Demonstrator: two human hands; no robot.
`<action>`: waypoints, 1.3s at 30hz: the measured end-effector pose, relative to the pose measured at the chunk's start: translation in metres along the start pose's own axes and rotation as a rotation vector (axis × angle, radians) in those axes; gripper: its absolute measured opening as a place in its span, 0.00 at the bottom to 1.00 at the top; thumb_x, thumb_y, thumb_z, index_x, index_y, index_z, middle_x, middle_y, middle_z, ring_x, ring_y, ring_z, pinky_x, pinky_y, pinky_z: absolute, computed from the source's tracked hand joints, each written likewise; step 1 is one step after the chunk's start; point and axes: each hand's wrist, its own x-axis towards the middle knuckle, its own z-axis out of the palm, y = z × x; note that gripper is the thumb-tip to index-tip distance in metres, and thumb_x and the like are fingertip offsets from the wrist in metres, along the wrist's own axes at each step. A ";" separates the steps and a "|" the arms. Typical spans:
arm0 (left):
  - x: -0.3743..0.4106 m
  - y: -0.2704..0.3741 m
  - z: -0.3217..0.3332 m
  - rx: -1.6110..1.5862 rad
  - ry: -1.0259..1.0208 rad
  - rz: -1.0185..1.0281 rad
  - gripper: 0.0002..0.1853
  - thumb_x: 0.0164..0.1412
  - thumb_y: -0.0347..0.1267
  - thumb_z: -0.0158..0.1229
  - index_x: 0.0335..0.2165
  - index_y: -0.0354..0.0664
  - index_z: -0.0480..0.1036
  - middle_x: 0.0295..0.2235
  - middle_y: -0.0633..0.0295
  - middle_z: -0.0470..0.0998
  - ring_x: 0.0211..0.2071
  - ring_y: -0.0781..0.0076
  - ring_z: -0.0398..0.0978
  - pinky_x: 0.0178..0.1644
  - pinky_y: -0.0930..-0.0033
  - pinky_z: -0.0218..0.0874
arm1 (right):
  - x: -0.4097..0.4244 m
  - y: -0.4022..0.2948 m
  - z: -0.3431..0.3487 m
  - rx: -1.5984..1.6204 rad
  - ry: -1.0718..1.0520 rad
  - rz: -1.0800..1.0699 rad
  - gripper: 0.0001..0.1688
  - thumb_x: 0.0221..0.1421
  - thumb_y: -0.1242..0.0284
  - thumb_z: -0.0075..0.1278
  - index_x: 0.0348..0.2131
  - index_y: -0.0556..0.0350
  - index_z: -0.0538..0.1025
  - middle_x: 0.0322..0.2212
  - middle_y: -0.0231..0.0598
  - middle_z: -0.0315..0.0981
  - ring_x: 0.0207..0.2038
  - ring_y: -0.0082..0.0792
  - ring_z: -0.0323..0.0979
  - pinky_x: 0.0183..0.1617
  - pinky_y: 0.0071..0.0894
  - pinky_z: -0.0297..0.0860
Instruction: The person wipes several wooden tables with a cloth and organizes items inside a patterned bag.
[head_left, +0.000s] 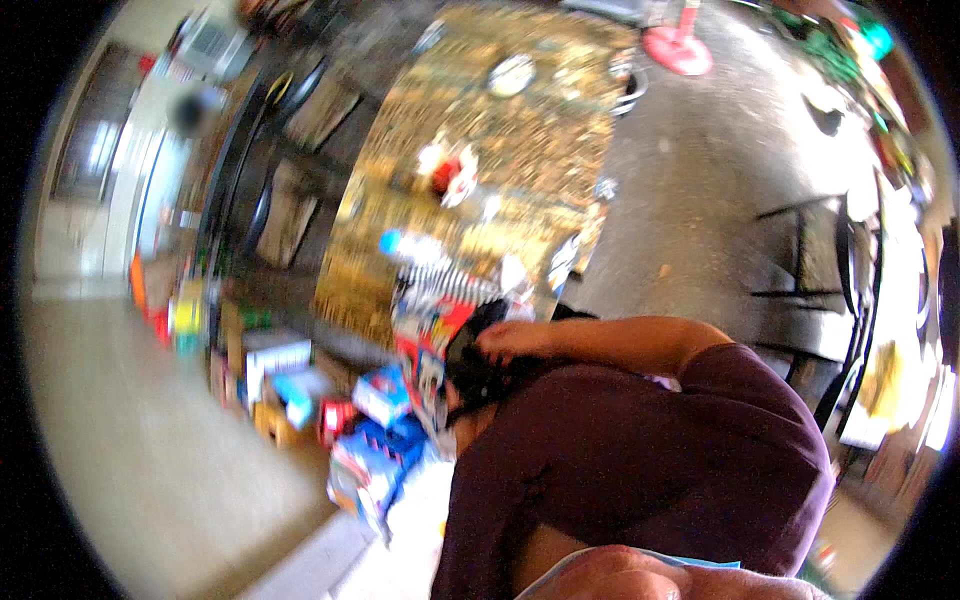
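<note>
A dark, soft-looking item, blurred, lies against the front of my purple shirt at the table's near edge. My right hand reaches in from the right, its fingers curled on this item. Only a little skin of my left hand shows below it; the fingers are hidden. Beside the item, a red, white and black patterned cloth or bag lies on the table. Past it are a striped item and a clear plastic bottle with a blue cap.
Further along the table are a red and white item and a round, pale plate-like object. Boxes and a blue plastic package stand at the left. Chairs stand right, a red stand base beyond.
</note>
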 end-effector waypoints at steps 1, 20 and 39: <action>-0.007 0.002 0.015 -0.069 0.008 -0.015 0.34 0.65 0.59 0.42 0.58 0.48 0.63 0.48 0.53 0.74 0.47 0.54 0.73 0.48 0.48 0.66 | -0.010 -0.007 -0.001 0.052 -0.008 -0.042 0.30 0.65 0.56 0.47 0.56 0.59 0.68 0.45 0.39 0.73 0.45 0.32 0.72 0.46 0.35 0.72; -0.031 0.008 0.036 -0.385 -0.036 -0.075 0.34 0.67 0.55 0.40 0.58 0.41 0.60 0.50 0.48 0.72 0.47 0.51 0.73 0.43 0.48 0.71 | -0.029 -0.042 0.015 -0.028 0.028 0.177 0.25 0.66 0.59 0.46 0.53 0.58 0.72 0.43 0.36 0.75 0.45 0.29 0.71 0.48 0.31 0.69; -0.008 -0.001 0.017 0.278 0.072 -0.181 0.26 0.63 0.35 0.55 0.56 0.36 0.62 0.53 0.50 0.71 0.53 0.54 0.71 0.53 0.54 0.69 | -0.016 -0.019 0.013 0.137 0.193 0.175 0.20 0.65 0.61 0.48 0.46 0.59 0.75 0.33 0.32 0.75 0.36 0.27 0.73 0.42 0.30 0.70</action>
